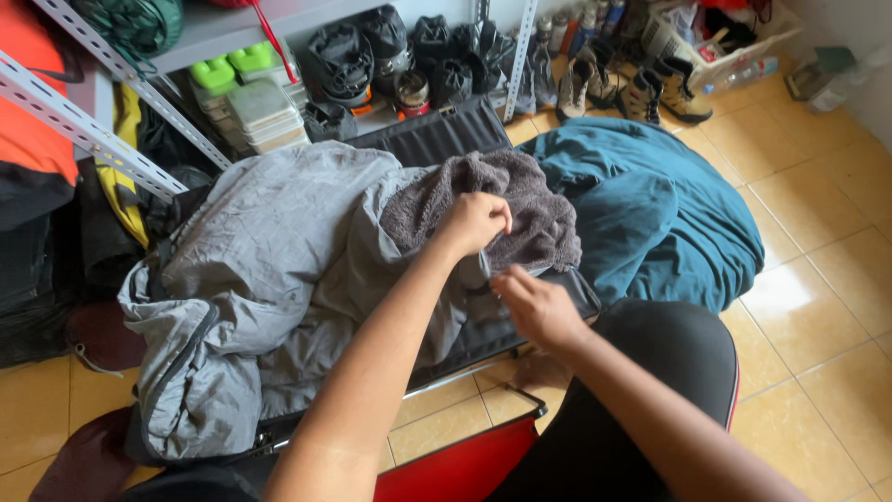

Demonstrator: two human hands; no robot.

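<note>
The left hand (476,223) is curled into a loose fist, its fingertips pinched together on the near edge of a grey sleeping bag (279,279) at the spot where the fuzzy grey-brown lining (502,204) folds outward. Just below and to the right of it, the right hand (537,305) is also closed, its fingers pinched on a small pale tab or strip of the same edge; what exactly the tab is cannot be told, as it is small and partly hidden by the fingers. The two hands are close together but not touching.

The sleeping bag lies crumpled, with its long axis running from the lower left, well away from the left hand, up toward the hands on the right. Its open, lined end points to the right, toward the hands, and its narrower bunched end droops at the lower left near the floor. It rests on a black case (520,325) whose dark edge shows just under the right hand.

Beyond the hands, to the right, lies a teal sleeping bag (660,214) in a heap on the tiled floor (818,307). Above the left hand, a metal shelf (102,139) holds dark pouches (344,60) and green-lidded containers (237,65). Further right stand hiking boots (641,93).
</note>
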